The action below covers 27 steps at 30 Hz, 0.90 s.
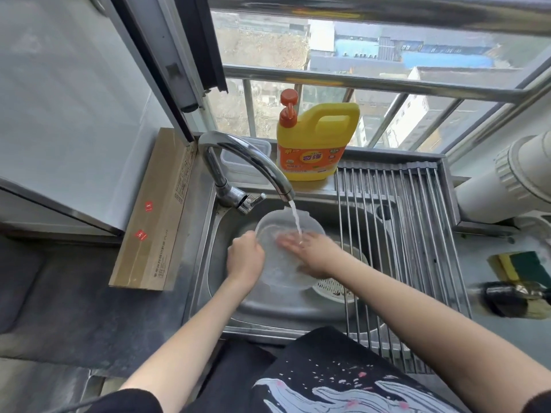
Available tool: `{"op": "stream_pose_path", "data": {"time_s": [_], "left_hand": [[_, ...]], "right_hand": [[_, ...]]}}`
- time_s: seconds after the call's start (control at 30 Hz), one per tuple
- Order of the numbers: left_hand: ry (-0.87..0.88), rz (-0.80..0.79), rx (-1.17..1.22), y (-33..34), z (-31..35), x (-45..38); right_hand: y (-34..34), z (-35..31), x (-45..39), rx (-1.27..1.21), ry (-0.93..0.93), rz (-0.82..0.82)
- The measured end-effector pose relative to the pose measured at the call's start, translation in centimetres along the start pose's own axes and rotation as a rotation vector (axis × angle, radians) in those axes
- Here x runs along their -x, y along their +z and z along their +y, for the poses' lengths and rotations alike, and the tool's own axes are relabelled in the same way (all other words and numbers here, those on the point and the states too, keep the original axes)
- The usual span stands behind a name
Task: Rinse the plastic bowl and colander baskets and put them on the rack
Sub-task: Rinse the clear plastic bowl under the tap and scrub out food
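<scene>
Clear round plastic bowl (283, 263) held tilted over steel sink (351, 210), under faucet stream (296, 222). Left hand (245, 259) grip curled on rim; right hand (317, 255) flat, fingers straight inside bowl.

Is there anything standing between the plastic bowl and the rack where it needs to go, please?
Nothing visible does. The plastic bowl is held in the sink, and the rack to its right lies bare. The colander basket sits lower, beneath the bowl.

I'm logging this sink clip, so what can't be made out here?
Head view only:
- Colander basket: mostly hidden by the plastic bowl and right hand; how many, unclear.
- Left hand fingertips: hidden behind the bowl's rim.
- Dark object near the sponge: blurred.
</scene>
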<state>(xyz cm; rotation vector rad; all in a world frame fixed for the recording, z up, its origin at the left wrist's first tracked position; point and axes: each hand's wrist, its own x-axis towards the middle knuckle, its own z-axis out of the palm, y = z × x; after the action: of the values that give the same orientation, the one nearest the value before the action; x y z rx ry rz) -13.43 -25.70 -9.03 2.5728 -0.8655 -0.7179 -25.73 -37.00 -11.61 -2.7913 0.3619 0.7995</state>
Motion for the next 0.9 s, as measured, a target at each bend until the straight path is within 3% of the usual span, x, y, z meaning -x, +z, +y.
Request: {"op": "stream_pose_path", "data": {"time_s": [0.07, 0.13, 0.27, 0.37, 0.47, 0.57, 0.63, 0.73, 0.83, 0.9], "left_hand": [[0.008, 0.012, 0.012, 0.4, 0.3, -0.1], [0.012, 0.027, 0.001, 0.5, 0.3, -0.5], [0.086, 0.072, -0.041, 0.5, 0.2, -0.9], [0.119, 0.104, -0.054, 0.4, 0.3, -1.4], [0.074, 0.136, -0.018, 0.1, -1.0, -1.8], [0.072, 0.158, 0.066, 0.3, -1.1, -1.1], [0.079, 0.168, 0.083, 0.6, -0.6, -1.0], [0.099, 0.159, 0.077, 1.0, -0.9, -1.0], [0.063, 0.16, 0.169, 1.2, -1.3, -0.9], [0.045, 0.142, 0.226, 1.6, -0.8, -0.9]], "right_hand": [[-0.1, 0.0, 0.3, -0.021, 0.196, 0.062], [0.4, -2.3, 0.0, -0.037, 0.291, -0.007], [0.0, -3.9, -1.0, 0.16, 0.519, -0.186], [-0.1, -4.2, -0.8, 0.269, 0.376, -0.316], [0.1, -2.1, 0.6, 0.205, 0.096, -0.213], [-0.4, -0.8, 1.1, 0.195, 0.194, 0.01], [-0.1, -2.6, 0.9, 0.088, 0.22, 0.002], [0.4, -4.1, 1.5, -0.146, 0.058, -0.114], [0.7, -2.7, 1.6, -0.095, 0.167, 0.032], [1.0, -3.8, 1.3, -0.214, 0.162, -0.002]]}}
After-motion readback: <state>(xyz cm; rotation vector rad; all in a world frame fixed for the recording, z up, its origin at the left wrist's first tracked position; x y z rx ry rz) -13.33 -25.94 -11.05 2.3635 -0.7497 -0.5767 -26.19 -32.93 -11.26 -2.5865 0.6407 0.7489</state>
